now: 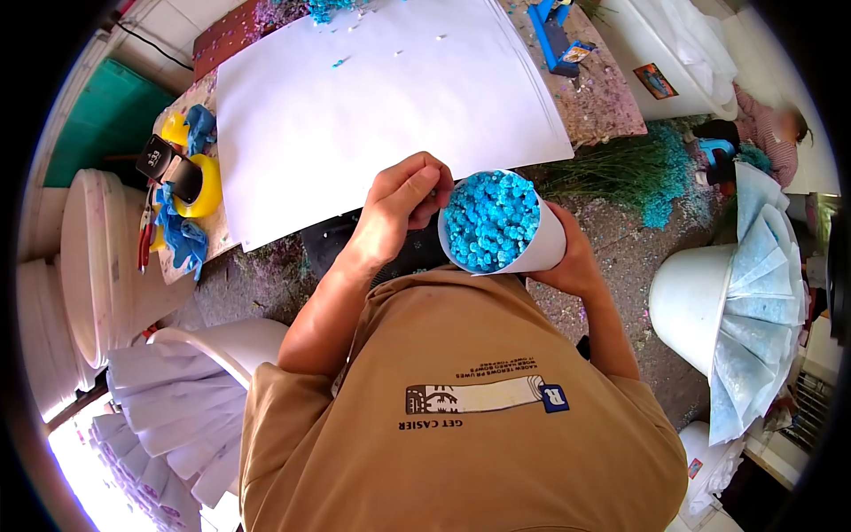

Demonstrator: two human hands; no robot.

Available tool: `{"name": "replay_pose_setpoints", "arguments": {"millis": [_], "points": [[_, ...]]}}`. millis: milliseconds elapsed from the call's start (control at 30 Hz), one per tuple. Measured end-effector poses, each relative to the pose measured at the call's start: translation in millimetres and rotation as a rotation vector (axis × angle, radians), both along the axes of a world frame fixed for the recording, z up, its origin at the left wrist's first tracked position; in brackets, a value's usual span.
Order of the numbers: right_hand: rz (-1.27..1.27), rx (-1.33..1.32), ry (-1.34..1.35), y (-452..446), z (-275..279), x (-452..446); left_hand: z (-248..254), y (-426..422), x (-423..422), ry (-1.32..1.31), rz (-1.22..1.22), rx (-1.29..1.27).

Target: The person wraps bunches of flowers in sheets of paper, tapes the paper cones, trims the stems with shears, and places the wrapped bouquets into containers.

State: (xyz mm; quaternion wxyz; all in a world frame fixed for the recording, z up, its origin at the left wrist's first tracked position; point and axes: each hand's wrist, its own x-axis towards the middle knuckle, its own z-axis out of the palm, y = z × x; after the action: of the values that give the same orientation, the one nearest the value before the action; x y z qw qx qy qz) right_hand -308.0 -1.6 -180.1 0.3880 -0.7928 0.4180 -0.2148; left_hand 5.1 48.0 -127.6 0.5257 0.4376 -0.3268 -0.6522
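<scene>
A white paper cone [542, 241] packed with small bright blue flower heads [490, 222] is held in front of my body, its open end facing up toward me. My right hand [574, 257] wraps round the cone's outer right side, with most of its fingers hidden behind the paper. At the cone's left rim is my left hand [406, 199], its fingers curled together in a pinch; whatever they may hold is hidden. Beyond both hands, large white paper sheets [372, 106] lie on the table, with a few blue and white bits scattered on top.
A blue tape dispenser [557, 40] stands at the table's right. Yellow tape rolls [206, 186] and red-handled cutters [144, 235] lie left. Loose blue flower stems [643, 173] spread on the right. Paper-lined white buckets [696, 297] flank me; another person [767, 133] sits far right.
</scene>
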Motion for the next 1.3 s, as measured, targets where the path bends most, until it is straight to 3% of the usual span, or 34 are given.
{"name": "replay_pose_setpoints", "arguments": {"millis": [133, 233, 433, 500, 533, 600, 700, 800, 933, 1000, 1067, 1133, 1167, 1233, 1267, 1300], "points": [[0.0, 0.015, 0.004, -0.2, 1.4, 0.6, -1.7, 13.2, -8.9, -0.58, 0.061, -0.228], [-0.007, 0.024, 0.009, 0.3, 1.0, 1.3, 8.0, 14.3, -15.8, -0.679, 0.016, -0.206], [-0.002, 0.018, 0.024, -0.2, 1.3, 2.6, -6.2, -0.4, -19.1, -0.853, 0.049, -0.458], [-0.004, 0.024, -0.011, 0.4, -0.8, 2.0, -16.7, -0.3, -8.1, -0.304, 0.098, -0.192], [-0.009, 0.027, -0.011, 1.0, -0.8, 1.9, -17.9, 1.8, 11.1, 0.083, 0.0, -0.004], [0.004, 0.012, -0.018, -0.2, 1.6, 3.6, -12.2, 3.9, 18.3, 0.086, -0.015, -0.013], [0.009, 0.031, -0.004, -0.6, 5.6, 6.6, 1.2, 6.8, -4.7, -0.578, 0.054, -0.167], [0.013, 0.033, 0.001, -1.3, 4.4, 5.7, 2.1, 6.3, -16.4, -0.786, 0.059, -0.229], [0.018, -0.035, 0.031, -1.5, -1.3, 1.3, -14.6, 2.3, -14.9, -0.869, 0.109, -0.401], [0.013, -0.039, 0.03, -0.5, -1.6, 1.7, -16.8, 4.0, -10.9, -0.663, 0.188, -0.297], [0.003, -0.007, 0.019, 0.6, -0.8, 2.3, -17.1, 5.1, 2.6, -0.271, 0.129, -0.012], [-0.007, 0.023, 0.009, 0.4, -1.3, 2.5, -14.8, 8.0, 18.9, 0.09, 0.059, 0.071], [-0.013, 0.034, 0.012, 0.4, -2.1, 2.2, -12.2, 7.9, 14.3, 0.089, 0.06, 0.072], [-0.018, 0.046, 0.015, 0.5, -2.7, 2.4, -8.5, 6.6, -1.7, -0.467, 0.124, -0.167], [-0.01, 0.039, 0.011, 0.2, -2.3, 2.5, -8.6, 6.1, -3.5, -0.466, 0.125, -0.167], [-0.002, 0.031, 0.008, -0.4, -1.9, 2.4, -8.7, 5.3, -4.9, -0.642, 0.107, -0.297]]}}
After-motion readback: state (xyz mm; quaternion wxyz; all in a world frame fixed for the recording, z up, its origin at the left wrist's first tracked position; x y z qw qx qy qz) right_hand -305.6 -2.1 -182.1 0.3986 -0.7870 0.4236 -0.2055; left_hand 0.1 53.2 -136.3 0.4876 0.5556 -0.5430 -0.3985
